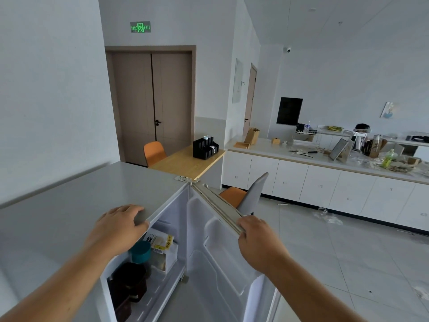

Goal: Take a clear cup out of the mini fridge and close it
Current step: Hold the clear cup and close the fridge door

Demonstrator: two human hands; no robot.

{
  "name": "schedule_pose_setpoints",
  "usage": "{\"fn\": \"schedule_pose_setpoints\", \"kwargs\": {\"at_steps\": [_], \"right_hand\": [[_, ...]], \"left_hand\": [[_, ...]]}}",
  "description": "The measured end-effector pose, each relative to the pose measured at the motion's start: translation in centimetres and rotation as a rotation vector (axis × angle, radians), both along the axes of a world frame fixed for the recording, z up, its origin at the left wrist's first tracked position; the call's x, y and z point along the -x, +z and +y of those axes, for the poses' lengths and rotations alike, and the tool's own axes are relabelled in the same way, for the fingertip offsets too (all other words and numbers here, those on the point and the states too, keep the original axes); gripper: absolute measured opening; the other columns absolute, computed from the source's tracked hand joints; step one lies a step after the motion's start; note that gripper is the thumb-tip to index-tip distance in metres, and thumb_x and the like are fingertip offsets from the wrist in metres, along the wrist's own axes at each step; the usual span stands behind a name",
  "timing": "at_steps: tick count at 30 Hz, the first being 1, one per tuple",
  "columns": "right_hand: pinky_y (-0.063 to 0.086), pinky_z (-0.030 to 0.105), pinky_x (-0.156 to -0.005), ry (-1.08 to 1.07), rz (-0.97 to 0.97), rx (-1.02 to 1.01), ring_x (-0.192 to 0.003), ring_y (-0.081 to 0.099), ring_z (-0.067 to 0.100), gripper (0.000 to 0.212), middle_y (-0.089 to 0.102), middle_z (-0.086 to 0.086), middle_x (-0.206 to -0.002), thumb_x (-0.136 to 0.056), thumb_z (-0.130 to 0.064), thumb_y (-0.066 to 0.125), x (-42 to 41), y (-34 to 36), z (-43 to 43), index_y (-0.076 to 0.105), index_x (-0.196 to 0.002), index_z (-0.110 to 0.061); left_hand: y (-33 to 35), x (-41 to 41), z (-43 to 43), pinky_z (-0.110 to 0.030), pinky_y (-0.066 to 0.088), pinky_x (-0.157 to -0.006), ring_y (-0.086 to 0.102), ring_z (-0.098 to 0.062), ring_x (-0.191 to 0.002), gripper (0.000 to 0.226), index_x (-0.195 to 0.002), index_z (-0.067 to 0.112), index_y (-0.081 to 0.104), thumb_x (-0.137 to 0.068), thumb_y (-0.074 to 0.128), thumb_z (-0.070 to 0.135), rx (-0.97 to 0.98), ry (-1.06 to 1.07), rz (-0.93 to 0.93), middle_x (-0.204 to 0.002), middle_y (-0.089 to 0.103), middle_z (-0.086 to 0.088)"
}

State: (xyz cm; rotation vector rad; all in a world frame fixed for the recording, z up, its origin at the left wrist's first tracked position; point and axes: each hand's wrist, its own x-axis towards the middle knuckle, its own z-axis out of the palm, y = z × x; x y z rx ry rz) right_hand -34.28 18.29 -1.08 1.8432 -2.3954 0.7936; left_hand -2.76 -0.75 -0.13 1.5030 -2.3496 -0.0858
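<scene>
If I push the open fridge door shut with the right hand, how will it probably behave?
The fridge door looks rigid and hinged at the top corner, so it should swing, not flex. Its inner shelves appear empty, so probably light. The right hand grips its top edge, far from the hinge, so little force seems needed.

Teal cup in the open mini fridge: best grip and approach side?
Judging from this view: take the teal cup around its side wall just below the rim, coming in from the open front. It stands upright, a packaged bag crowds its right, and the fridge top overhangs, ruling out a top-down reach.
</scene>
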Motion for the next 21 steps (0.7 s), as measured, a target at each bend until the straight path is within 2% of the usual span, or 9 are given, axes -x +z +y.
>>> {"fn": "schedule_pose_setpoints", "kwargs": {"at_steps": [1,3,7,9,12,15,18,21], "right_hand": [[0.046,0.021,-0.063,-0.004,-0.013,-0.024,-0.078,0.056,0.009,0.018,0.055,-0.016,-0.087,-0.093,-0.016,0.047,-0.4,0.1,-0.1,0.058,-0.092,-0.031],[0.038,0.018,-0.058,-0.006,-0.011,-0.070,-0.073,0.055,0.007,0.017,0.056,-0.013,-0.085,-0.092,-0.017,0.048,-1.3,0.1,-0.1,0.056,-0.090,-0.031],[0.041,0.021,-0.053,0.026,0.002,-0.063,-0.066,0.059,0.010,0.018,0.060,-0.010,-0.075,-0.088,-0.019,0.045,-2.5,0.6,0.2,0.058,-0.080,-0.027],[0.047,0.025,-0.056,0.081,-0.006,-0.042,-0.069,0.060,0.009,0.019,0.062,-0.010,-0.077,-0.090,-0.022,0.042,-3.2,1.0,0.3,0.058,-0.081,-0.027],[0.052,0.031,-0.069,0.166,-0.004,-0.049,-0.076,0.058,0.009,0.018,0.062,-0.011,-0.086,-0.094,-0.026,0.039,-4.4,1.2,0.2,0.057,-0.091,-0.029],[0.050,0.027,-0.077,0.252,-0.044,-0.019,-0.087,0.058,0.005,0.019,0.062,-0.016,-0.098,-0.095,-0.035,0.041,-5.8,0.5,-0.1,0.059,-0.101,-0.033],[0.044,0.024,-0.080,0.347,-0.035,0.013,-0.092,0.054,0.002,0.013,0.053,-0.020,-0.099,-0.093,-0.046,0.043,-7.4,-0.2,-0.8,0.051,-0.097,-0.039],[0.043,0.023,-0.088,0.406,-0.012,0.034,-0.102,0.047,0.000,0.018,0.048,-0.023,-0.106,-0.094,-0.050,0.043,-8.6,-0.8,-1.9,0.052,-0.107,-0.040]], "left_hand": [[0.0,0.0,0.0,-0.042,0.045,-0.107,0.053,-0.021,-0.130,0.058,-0.144,0.031,0.051,-0.093,0.053,0.059,0.000,0.000,-0.001,-0.147,0.058,0.008],[-0.1,-0.1,0.0,-0.042,0.045,-0.107,0.053,-0.020,-0.130,0.059,-0.145,0.032,0.051,-0.093,0.052,0.059,-0.001,0.002,0.003,-0.147,0.057,0.009],[-0.2,-0.2,0.0,-0.043,0.045,-0.108,0.052,-0.019,-0.131,0.060,-0.145,0.033,0.050,-0.091,0.051,0.060,-0.006,-0.001,0.009,-0.147,0.057,0.009],[-0.2,-0.2,-0.1,-0.043,0.045,-0.109,0.051,-0.019,-0.132,0.060,-0.145,0.034,0.050,-0.091,0.050,0.061,-0.011,-0.001,0.008,-0.148,0.056,0.009],[-0.3,-0.2,-0.2,-0.043,0.045,-0.110,0.051,-0.020,-0.133,0.059,-0.146,0.033,0.049,-0.093,0.050,0.061,-0.015,-0.008,0.003,-0.149,0.055,0.009],[-0.4,-0.2,-0.2,-0.043,0.043,-0.112,0.049,-0.020,-0.136,0.060,-0.147,0.034,0.048,-0.094,0.049,0.061,-0.018,-0.008,0.005,-0.152,0.053,0.008],[-0.4,-0.3,-0.2,-0.043,0.041,-0.113,0.047,-0.020,-0.137,0.061,-0.147,0.034,0.049,-0.093,0.047,0.063,-0.007,-0.006,0.004,-0.153,0.052,0.007],[-0.4,-0.3,-0.2,-0.043,0.041,-0.112,0.048,-0.021,-0.137,0.062,-0.146,0.032,0.051,-0.094,0.043,0.066,0.004,-0.008,0.004,-0.151,0.054,0.006]]}}
